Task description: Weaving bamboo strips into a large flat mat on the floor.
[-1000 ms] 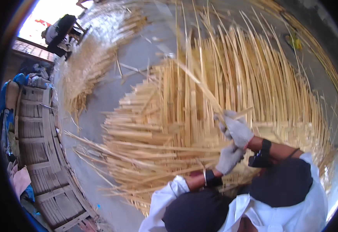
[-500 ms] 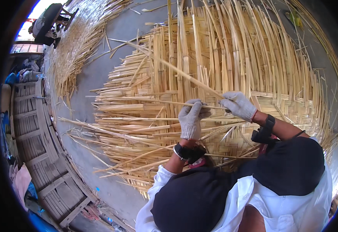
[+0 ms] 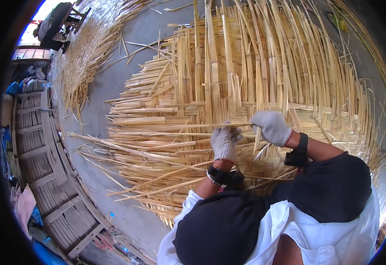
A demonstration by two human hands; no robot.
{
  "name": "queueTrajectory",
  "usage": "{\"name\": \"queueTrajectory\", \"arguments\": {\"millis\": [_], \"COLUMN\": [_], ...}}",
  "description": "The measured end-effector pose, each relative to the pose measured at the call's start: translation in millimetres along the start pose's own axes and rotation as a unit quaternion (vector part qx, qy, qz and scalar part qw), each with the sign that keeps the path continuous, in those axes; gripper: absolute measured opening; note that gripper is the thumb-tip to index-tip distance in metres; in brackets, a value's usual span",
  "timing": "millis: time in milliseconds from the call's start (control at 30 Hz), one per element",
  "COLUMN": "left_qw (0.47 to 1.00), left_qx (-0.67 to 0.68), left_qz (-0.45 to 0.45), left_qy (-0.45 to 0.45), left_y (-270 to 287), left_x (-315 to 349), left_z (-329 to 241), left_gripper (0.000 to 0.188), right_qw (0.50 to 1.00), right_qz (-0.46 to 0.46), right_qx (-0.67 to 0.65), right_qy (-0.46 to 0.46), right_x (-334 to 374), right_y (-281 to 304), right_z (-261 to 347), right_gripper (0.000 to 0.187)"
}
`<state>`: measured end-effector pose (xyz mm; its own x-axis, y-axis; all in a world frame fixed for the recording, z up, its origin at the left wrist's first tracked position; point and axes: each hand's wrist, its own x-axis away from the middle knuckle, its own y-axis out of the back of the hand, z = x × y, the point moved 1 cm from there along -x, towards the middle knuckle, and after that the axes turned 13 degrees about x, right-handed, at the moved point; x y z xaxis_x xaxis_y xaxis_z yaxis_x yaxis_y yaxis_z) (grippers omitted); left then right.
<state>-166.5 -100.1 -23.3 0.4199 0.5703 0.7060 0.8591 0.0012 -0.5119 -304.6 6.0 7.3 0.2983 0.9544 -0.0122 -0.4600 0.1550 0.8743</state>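
The 2 hands wear pale knit gloves. The left hand [image 3: 225, 142] has its fingers curled closed, a dark watch on its wrist. The right hand [image 3: 271, 127] is also closed, with a black band on its wrist.

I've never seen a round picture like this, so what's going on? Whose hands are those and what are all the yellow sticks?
The camera sits on a person's head and looks down, so the picture bends at the edges. The two gloved hands are that person's own. The yellow sticks are thin bamboo strips, woven into a big mat lying on the grey ground. The left hand and right hand both grip one long strip lying sideways across the mat. Wooden planks lie at the left.
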Motion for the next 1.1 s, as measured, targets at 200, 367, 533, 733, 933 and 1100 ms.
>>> {"name": "queueTrajectory", "arguments": {"millis": [200,367,533,733,933,1100], "left_qw": [0.981,0.813,0.699,0.8,0.927,0.573], "left_qx": [-0.146,-0.432,-0.638,-0.541,-0.183,-0.626], "left_qz": [0.091,0.185,0.21,0.261,0.265,0.514], "left_qy": [-0.088,-0.343,-0.248,-0.007,0.195,-0.124], "left_y": [-11.2,-40.0,-72.7,-94.1,-93.0,-115.3], "left_x": [6.4,-66.0,-127.0,-125.3,-131.9,-119.8], "left_z": [-22.6,-90.7,-104.3,-91.5,-89.8,-93.6], "left_gripper": [0.011,0.03,0.041,0.038,0.033,0.038], "right_qw": [0.999,0.962,0.788,0.722,0.67,0.672], "right_qz": [-0.044,-0.131,-0.204,-0.21,-0.24,-0.217], "right_qx": [0.001,-0.106,-0.414,-0.491,-0.542,-0.541], "right_qy": [-0.013,-0.214,-0.406,-0.439,-0.448,-0.457], "right_x": [2.4,-10.2,-13.7,-12.6,-19.3,-45.8], "right_y": [-6.9,23.8,41.5,29.7,20.3,0.3], "right_z": [-12.2,-43.3,-64.2,-72.5,-85.0,-75.0], "right_gripper": [0.009,0.009,0.021,0.02,0.022,0.018]}}
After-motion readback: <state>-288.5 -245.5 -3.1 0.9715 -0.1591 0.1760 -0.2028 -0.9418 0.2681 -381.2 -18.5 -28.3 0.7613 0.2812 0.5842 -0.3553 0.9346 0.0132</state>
